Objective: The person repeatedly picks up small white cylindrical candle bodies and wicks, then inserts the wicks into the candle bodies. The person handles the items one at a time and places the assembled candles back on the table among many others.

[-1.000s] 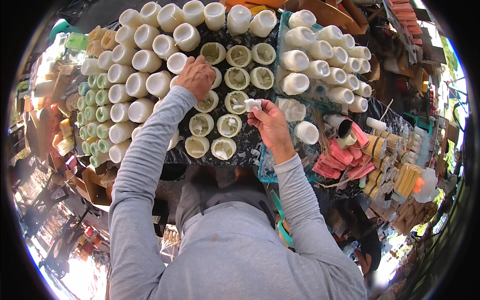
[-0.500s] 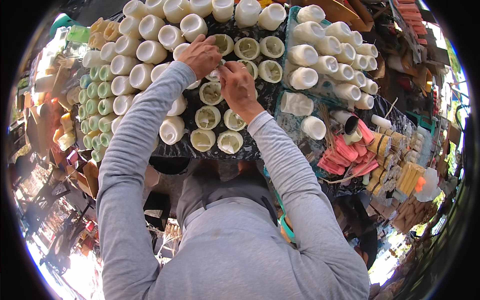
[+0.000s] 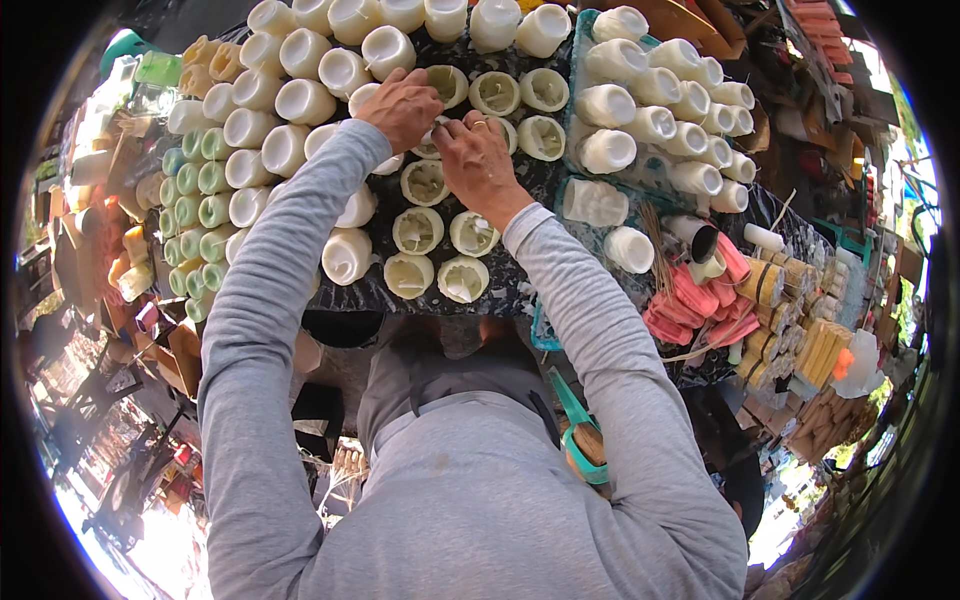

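Both my hands meet over a hollow cream-white wax candle shell [image 3: 427, 150], mostly hidden beneath them. My left hand [image 3: 402, 108] has its fingers curled and pinched at the shell's far rim. Close against it, my right hand [image 3: 480, 160] bends its fingertips down to the same spot, with a ring on one finger. Whatever the fingertips pinch is too small and covered to make out. Similar open shells stand around them, such as one nearer me [image 3: 424, 182] and one farther off [image 3: 494, 94]; thin pale wicks show inside several.
Rows of solid white candles [image 3: 303, 102] and small green candles [image 3: 214, 178] fill the table's left. A teal-edged tray [image 3: 585, 60] holds more white candles at right. Pink wax pieces [image 3: 690, 300] and bundled yellow sticks [image 3: 762, 286] lie beyond. A teal scoop-like thing [image 3: 583, 440] is below.
My right hand has shifted slightly and its fingers have turned, so the ring now shows. My left hand stays almost in place. The view has moved a little.
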### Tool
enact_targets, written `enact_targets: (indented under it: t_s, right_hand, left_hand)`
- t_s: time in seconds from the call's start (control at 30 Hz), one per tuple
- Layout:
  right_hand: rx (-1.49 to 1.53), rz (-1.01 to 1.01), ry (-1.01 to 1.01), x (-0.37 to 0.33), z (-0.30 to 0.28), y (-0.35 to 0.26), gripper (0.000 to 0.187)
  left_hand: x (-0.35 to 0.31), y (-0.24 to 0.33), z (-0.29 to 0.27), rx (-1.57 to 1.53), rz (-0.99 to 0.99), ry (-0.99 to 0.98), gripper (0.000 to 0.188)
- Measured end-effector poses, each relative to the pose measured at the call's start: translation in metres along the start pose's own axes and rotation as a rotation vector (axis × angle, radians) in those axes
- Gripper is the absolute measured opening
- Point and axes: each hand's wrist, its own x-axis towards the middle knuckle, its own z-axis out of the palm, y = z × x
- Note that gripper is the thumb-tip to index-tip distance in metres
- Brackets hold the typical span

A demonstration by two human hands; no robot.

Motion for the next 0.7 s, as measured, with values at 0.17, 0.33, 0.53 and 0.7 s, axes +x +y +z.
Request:
enact_targets:
  t_s: [0.17, 0.33, 0.53, 0.7]
  right_hand:
    - [0.041, 0.040, -0.017, 0.000, -0.004, 0.000, 0.011]
    - [0.041, 0.141, -0.111, 0.013, -0.005, 0.004, 0.017]
    - [0.034, 0.132, -0.210, 0.004, -0.013, 0.005, 0.020]
    - [0.056, 0.079, -0.120, 0.003, -0.017, -0.002, 0.017]
  left_hand:
    - [0.000, 0.001, 0.001, -0.016, -0.021, 0.024, 0.008]
    - [0.001, -0.001, 0.005, 0.000, -0.041, 0.006, 0.009]
    - [0.000, 0.000, 0.009, -0.070, -0.059, 0.027, 0.012]
    - [0.001, 0.001, 0.006, -0.089, -0.061, -0.028, 0.012]
